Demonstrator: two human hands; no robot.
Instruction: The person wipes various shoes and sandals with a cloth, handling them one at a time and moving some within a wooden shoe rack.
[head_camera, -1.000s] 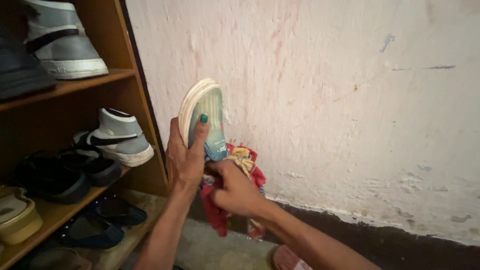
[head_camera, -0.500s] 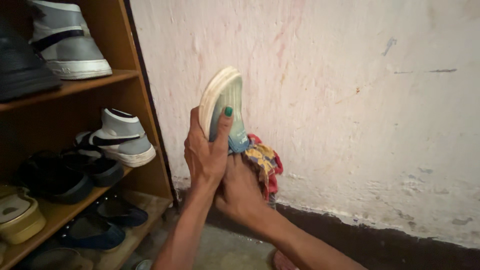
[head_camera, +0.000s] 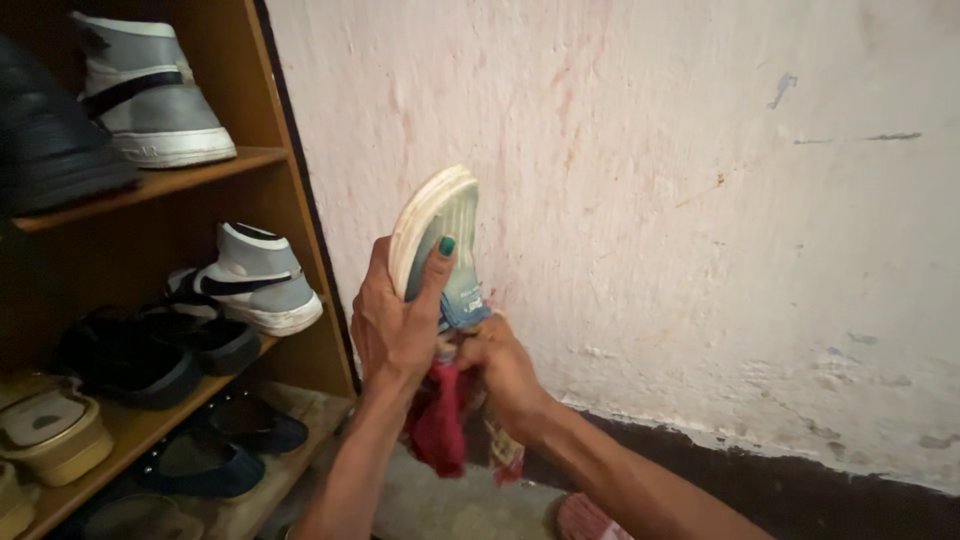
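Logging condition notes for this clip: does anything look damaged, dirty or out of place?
The wall is stained, scuffed and flaking along its dark base. The shoe in the left hand has a grimy, discoloured sole. The right hand holds a red cloth.

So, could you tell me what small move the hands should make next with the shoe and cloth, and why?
Probably slide the cloth up along the sole. The left hand holds the shoe toe-up, sole showing, while the right hand presses the cloth only at the heel end, leaving the upper sole uncovered.
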